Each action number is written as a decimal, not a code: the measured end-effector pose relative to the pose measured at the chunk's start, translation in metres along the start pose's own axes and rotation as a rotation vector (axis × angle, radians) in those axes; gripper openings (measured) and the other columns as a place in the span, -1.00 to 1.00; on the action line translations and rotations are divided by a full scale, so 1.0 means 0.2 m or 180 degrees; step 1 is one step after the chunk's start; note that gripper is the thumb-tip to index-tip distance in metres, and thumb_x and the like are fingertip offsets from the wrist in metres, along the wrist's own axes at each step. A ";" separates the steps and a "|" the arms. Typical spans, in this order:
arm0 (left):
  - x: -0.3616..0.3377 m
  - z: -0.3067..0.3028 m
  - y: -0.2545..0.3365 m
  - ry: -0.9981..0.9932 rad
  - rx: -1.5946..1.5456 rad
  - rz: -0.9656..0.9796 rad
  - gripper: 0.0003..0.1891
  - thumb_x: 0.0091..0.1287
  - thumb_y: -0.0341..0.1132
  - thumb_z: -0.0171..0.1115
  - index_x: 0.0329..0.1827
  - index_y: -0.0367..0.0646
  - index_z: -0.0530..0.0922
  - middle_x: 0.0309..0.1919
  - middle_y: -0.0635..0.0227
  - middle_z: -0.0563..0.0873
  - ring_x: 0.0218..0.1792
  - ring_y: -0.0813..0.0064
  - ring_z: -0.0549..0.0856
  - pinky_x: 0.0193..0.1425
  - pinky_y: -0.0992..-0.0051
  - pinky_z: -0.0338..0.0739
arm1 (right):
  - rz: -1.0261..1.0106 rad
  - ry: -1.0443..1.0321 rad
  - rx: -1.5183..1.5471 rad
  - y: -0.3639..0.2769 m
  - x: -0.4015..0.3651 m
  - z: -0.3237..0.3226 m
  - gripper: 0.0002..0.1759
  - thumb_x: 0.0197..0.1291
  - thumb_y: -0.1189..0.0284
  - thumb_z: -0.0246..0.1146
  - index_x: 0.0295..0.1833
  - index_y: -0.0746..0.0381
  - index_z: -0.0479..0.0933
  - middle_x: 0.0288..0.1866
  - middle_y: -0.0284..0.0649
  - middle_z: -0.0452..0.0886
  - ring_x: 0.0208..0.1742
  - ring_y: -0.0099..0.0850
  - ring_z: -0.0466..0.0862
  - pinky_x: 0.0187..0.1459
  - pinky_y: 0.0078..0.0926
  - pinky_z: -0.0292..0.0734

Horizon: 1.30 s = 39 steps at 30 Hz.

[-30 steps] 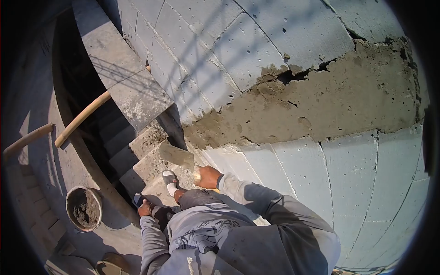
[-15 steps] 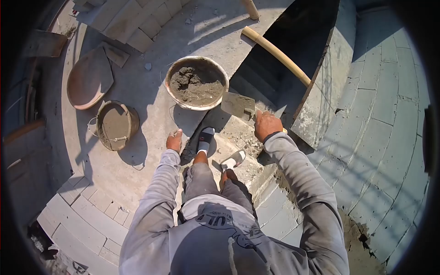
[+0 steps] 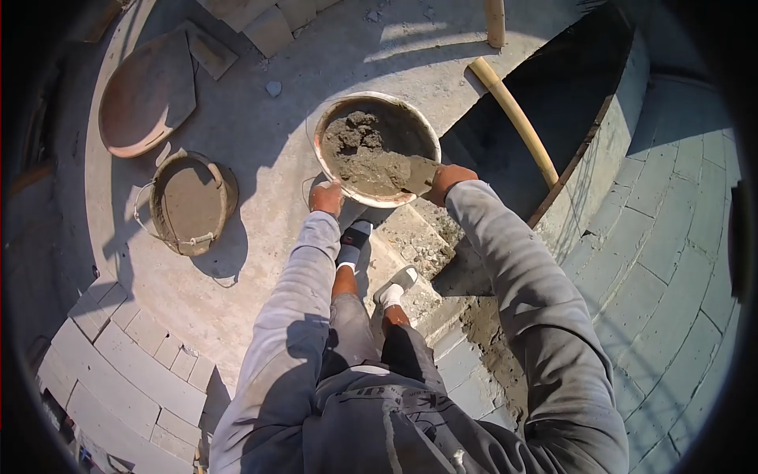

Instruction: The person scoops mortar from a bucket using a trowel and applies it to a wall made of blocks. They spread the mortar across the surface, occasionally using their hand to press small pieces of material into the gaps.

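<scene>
A round bucket [image 3: 319, 150] of wet grey mortar [image 3: 359, 154] stands in front of my feet, its mix heaped toward the far left. My left hand [image 3: 326, 197] is closed on the near-left part of its rim. In my right hand [image 3: 450, 182] is a trowel [image 3: 421, 174], gripped at the handle, which my fingers mostly hide. The trowel's blade reaches over the right rim into the bucket, at the mortar.
To the left stand a second bucket [image 3: 225, 193] of smoother grey mix and a shallow reddish basin [image 3: 146, 103]. A dark stairwell opening [image 3: 553, 87] lies to the right, with a bamboo pole [image 3: 517, 118] across it. Stacked blocks [image 3: 142, 363] are at lower left.
My left hand has moved forward and taken hold of the bucket rim. My right hand has brought the trowel from beside the bucket into it. The view has shifted somewhat.
</scene>
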<state>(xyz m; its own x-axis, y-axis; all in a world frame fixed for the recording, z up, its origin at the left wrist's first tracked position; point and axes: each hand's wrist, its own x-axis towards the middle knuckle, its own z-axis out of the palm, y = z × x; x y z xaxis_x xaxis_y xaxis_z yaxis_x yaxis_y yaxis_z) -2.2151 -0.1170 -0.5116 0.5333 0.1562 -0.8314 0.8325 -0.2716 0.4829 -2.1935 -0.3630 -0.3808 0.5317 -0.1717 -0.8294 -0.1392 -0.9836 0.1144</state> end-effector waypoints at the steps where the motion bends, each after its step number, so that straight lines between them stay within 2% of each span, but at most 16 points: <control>1: 0.15 0.01 -0.15 -0.0025 -0.0080 0.0113 -0.63 0.28 -0.16 0.20 -0.16 -0.39 0.61 -0.52 0.36 0.61 -0.63 0.51 0.54 -0.32 0.51 0.59 | 0.0028 -0.0003 0.0096 0.03 -0.01 0.03 -0.65 -0.01 0.29 0.16 -0.15 0.25 0.64 -0.17 -0.05 0.68 -0.09 -0.14 0.68 -0.09 -0.28 0.59; 5: 0.06 -0.07 -0.16 -0.0292 -0.0605 0.0178 -0.64 0.30 -0.16 0.18 -0.05 -0.32 0.59 -0.38 0.32 0.65 -0.49 0.51 0.62 -0.26 0.52 0.61 | -0.0007 0.0060 0.0486 0.15 0.04 0.15 -0.62 -0.04 0.28 0.16 -0.15 0.30 0.62 -0.16 0.06 0.65 -0.07 -0.07 0.65 -0.04 -0.22 0.56; 8: 0.08 -0.14 -0.31 -0.0281 -0.0631 0.0198 -0.65 0.30 -0.15 0.19 -0.06 -0.30 0.60 -0.36 0.33 0.65 -0.45 0.55 0.61 -0.25 0.54 0.59 | -0.0054 0.0312 0.0698 0.08 0.09 0.23 -0.62 -0.05 0.29 0.16 -0.18 0.33 0.62 -0.17 0.10 0.64 -0.08 -0.02 0.65 -0.01 -0.18 0.54; 13: 0.05 -0.30 -0.50 -0.0097 -0.0263 -0.0105 -0.67 0.31 -0.16 0.18 -0.11 -0.29 0.60 -0.38 0.34 0.66 -0.45 0.54 0.61 -0.34 0.55 0.52 | -0.0083 0.0138 0.1242 -0.04 0.16 0.28 -0.53 -0.08 0.20 0.27 -0.14 0.36 0.59 -0.17 0.19 0.61 -0.08 0.01 0.63 -0.02 -0.14 0.52; 18: -0.03 -0.44 -0.53 -0.0160 0.0290 -0.0239 -0.69 0.32 -0.16 0.15 -0.18 -0.29 0.60 -0.43 0.32 0.66 -0.48 0.50 0.60 -0.42 0.51 0.46 | -0.0407 0.0931 0.1511 0.17 -0.04 0.55 -0.54 -0.01 0.18 0.26 -0.04 0.23 0.47 -0.35 0.10 0.61 -0.20 0.03 0.62 -0.14 -0.07 0.51; 19: -0.04 -0.44 -0.55 -0.0070 0.0096 -0.0053 -0.74 0.29 -0.15 0.18 -0.25 -0.20 0.61 -0.61 0.43 0.57 -0.66 0.61 0.45 -0.60 0.55 0.29 | -0.0469 0.1163 0.1611 0.20 -0.12 0.58 -0.54 0.00 0.18 0.26 -0.02 0.21 0.45 -0.36 0.09 0.60 -0.21 0.03 0.62 -0.16 -0.07 0.50; 21: 0.03 -0.43 -0.65 -0.0075 0.0154 0.0107 -0.73 0.30 -0.15 0.18 -0.23 -0.22 0.61 -0.59 0.41 0.59 -0.63 0.59 0.48 -0.56 0.53 0.33 | -0.0460 0.1466 0.1640 0.25 -0.20 0.63 -0.52 0.00 0.16 0.25 0.01 0.18 0.45 -0.36 0.08 0.60 -0.23 0.02 0.62 -0.17 -0.07 0.51; 25: -0.03 -0.43 -0.51 -0.0311 0.0176 0.0279 -0.69 0.30 -0.15 0.16 -0.17 -0.27 0.61 -0.50 0.34 0.64 -0.52 0.52 0.57 -0.48 0.48 0.41 | 0.0067 0.1125 0.1694 0.30 -0.48 0.54 -0.47 -0.02 0.12 0.26 0.04 0.19 0.46 -0.31 0.09 0.62 -0.23 0.02 0.63 -0.15 -0.08 0.52; 29: -0.21 -0.33 -0.19 -0.0437 0.0281 0.0423 -0.64 0.31 -0.16 0.18 -0.21 -0.39 0.57 -0.45 0.25 0.65 -0.52 0.48 0.59 -0.46 0.50 0.44 | 0.0350 0.1605 0.2076 0.37 -0.99 0.55 -0.50 0.00 0.09 0.27 -0.02 0.20 0.52 -0.33 0.08 0.63 -0.24 0.00 0.65 -0.18 -0.10 0.52; 31: -0.28 -0.25 -0.04 -0.0608 0.0217 0.0552 -0.62 0.30 -0.17 0.19 -0.22 -0.46 0.54 -0.46 0.20 0.64 -0.53 0.47 0.59 -0.48 0.52 0.44 | 0.0592 0.1459 0.2106 0.44 -1.25 0.59 -0.44 0.00 0.01 0.29 0.00 0.20 0.52 -0.34 0.05 0.64 -0.25 -0.01 0.65 -0.20 -0.11 0.53; 32: -0.23 -0.20 -0.03 -0.0737 0.0403 0.0634 -0.63 0.30 -0.17 0.20 -0.24 -0.42 0.54 -0.47 0.19 0.65 -0.57 0.49 0.58 -0.52 0.51 0.41 | 0.0687 0.1534 0.2206 0.47 -1.43 0.59 -0.44 0.00 0.01 0.29 -0.03 0.23 0.51 -0.34 0.06 0.64 -0.25 0.00 0.65 -0.21 -0.10 0.53; 33: -0.20 -0.15 0.01 -0.0839 0.0443 0.0552 -0.66 0.30 -0.16 0.20 -0.25 -0.37 0.56 -0.49 0.19 0.65 -0.62 0.52 0.55 -0.60 0.53 0.35 | 0.0770 0.1396 0.2184 0.51 -1.56 0.65 -0.34 -0.02 0.06 0.30 0.11 0.28 0.45 -0.30 0.06 0.65 -0.21 -0.05 0.66 -0.14 -0.15 0.55; 34: -0.12 -0.09 0.03 -0.1144 0.0610 0.0483 -0.67 0.31 -0.16 0.17 -0.27 -0.34 0.56 -0.52 0.25 0.64 -0.66 0.55 0.52 -0.68 0.58 0.25 | 0.0951 0.1377 0.2108 0.53 -1.70 0.75 -0.34 -0.04 0.09 0.31 0.11 0.31 0.45 -0.29 0.06 0.65 -0.20 -0.04 0.66 -0.14 -0.15 0.55; 35: -0.15 -0.02 0.08 -0.1344 0.0858 0.0503 -0.64 0.33 -0.07 0.13 -0.30 -0.27 0.57 -0.59 0.38 0.61 -0.72 0.59 0.45 -0.73 0.62 0.13 | 0.1069 0.1891 0.2167 0.54 -1.83 0.86 -0.42 -0.01 0.05 0.30 0.01 0.27 0.47 -0.33 0.05 0.63 -0.25 0.00 0.64 -0.20 -0.08 0.53; 36: -0.04 0.09 0.10 -0.1399 0.1224 0.0197 -0.62 0.36 0.00 0.05 -0.32 -0.16 0.59 -0.66 0.47 0.55 -0.73 0.60 0.42 -0.71 0.59 0.14 | 0.1298 0.1807 0.2181 0.54 -2.00 0.90 -0.46 -0.03 0.13 0.31 0.00 0.27 0.47 -0.28 0.04 0.62 -0.23 -0.01 0.64 -0.20 -0.10 0.53; 39: -0.11 0.36 0.16 -0.1964 0.1642 0.0450 -0.68 0.39 -0.01 0.00 -0.27 -0.04 0.57 -0.66 0.48 0.52 -0.71 0.58 0.43 -0.69 0.51 0.19 | 0.1863 0.1822 0.2182 0.51 -2.43 0.99 -0.52 -0.10 0.28 0.33 -0.02 0.27 0.49 -0.27 0.02 0.60 -0.23 -0.03 0.64 -0.21 -0.11 0.54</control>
<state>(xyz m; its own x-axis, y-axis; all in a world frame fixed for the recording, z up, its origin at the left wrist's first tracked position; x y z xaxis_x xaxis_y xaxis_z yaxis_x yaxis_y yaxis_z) -2.2121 -0.1972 -0.4970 0.3239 -0.4225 -0.8465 0.5094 -0.6761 0.5324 -2.6322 -0.3696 -0.0736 0.5183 -0.7828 -0.3443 -0.8454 -0.5298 -0.0681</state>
